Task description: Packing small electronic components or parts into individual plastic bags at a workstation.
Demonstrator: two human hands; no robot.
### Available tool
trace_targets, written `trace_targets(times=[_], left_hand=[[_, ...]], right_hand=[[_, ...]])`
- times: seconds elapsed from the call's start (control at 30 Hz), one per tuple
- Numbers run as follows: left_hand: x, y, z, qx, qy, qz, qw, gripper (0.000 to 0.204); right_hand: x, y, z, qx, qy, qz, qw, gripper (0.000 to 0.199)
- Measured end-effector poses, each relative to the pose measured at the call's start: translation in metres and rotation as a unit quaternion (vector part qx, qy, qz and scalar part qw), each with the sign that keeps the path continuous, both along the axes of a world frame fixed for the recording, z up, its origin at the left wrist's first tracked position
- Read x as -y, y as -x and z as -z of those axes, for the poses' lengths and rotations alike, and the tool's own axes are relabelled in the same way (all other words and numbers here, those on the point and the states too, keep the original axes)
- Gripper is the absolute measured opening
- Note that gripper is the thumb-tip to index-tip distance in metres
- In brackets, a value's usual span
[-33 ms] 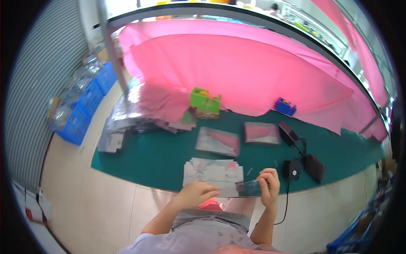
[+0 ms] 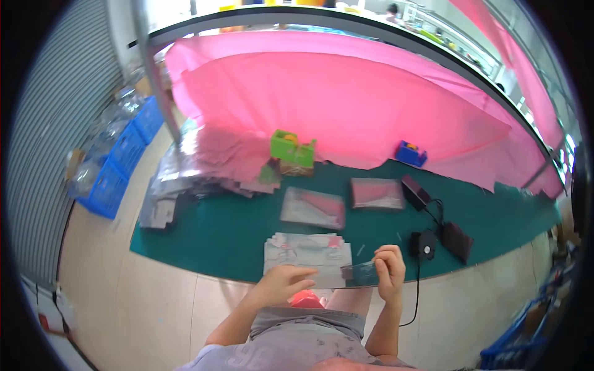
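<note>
At the table's near edge, my right hand [image 2: 390, 273] is closed in a pinch on one end of a clear plastic sleeve [image 2: 363, 272]. The sleeve stretches leftward, its other end over the stack's right edge. My left hand [image 2: 284, 285] lies at the near side of a stack of white printed packets [image 2: 302, 248], its fingers stretched to the right and thumb apart. I make out nothing in that hand. Beyond the stack lie two clear-wrapped bundles with pink and white contents, the left bundle [image 2: 313, 208] and the right bundle [image 2: 377, 193].
A heap of clear and pink packets [image 2: 216, 161] covers the table's left end. A green tape dispenser [image 2: 291, 147] and a blue tape dispenser [image 2: 411, 154] stand at the back. Black cabled devices [image 2: 424, 245] lie on the right. Blue crates [image 2: 117, 167] stand on the floor.
The whole view has shifted slightly. My left fingers and thumb look a little further apart; my right hand keeps its pinch on the sleeve.
</note>
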State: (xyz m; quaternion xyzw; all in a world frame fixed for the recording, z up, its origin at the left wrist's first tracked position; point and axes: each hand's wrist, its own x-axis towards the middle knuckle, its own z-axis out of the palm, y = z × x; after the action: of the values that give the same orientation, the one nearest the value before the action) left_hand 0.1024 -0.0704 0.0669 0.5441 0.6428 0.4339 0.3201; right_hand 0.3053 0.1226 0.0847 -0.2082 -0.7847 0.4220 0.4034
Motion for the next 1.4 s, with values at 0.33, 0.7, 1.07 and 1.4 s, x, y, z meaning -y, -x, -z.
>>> trace_targets(times=[0.33,0.7,1.07,1.4], left_hand=[[-0.006,0.011,-0.037,0.018,-0.061,-0.053,0.997,0.061],[-0.046,-0.020,-0.032,-0.289,-0.213,-0.159,0.920,0.055],[-0.039,-0.023,-0.041,-0.202,-0.155,-0.065,0.965,0.061],[-0.040,-0.018,-0.027,-0.230,-0.042,-0.012,0.972,0.019]], right_hand=[[0.007,-0.001,-0.010,0.214,0.012,-0.189,0.958,0.030],[0.038,0.053,0.003,-0.083,0.287,-0.220,0.929,0.044],[0.039,0.044,0.011,-0.144,0.184,-0.226,0.946,0.038],[0.038,0.048,0.000,0.000,-0.066,-0.127,0.990,0.010]])
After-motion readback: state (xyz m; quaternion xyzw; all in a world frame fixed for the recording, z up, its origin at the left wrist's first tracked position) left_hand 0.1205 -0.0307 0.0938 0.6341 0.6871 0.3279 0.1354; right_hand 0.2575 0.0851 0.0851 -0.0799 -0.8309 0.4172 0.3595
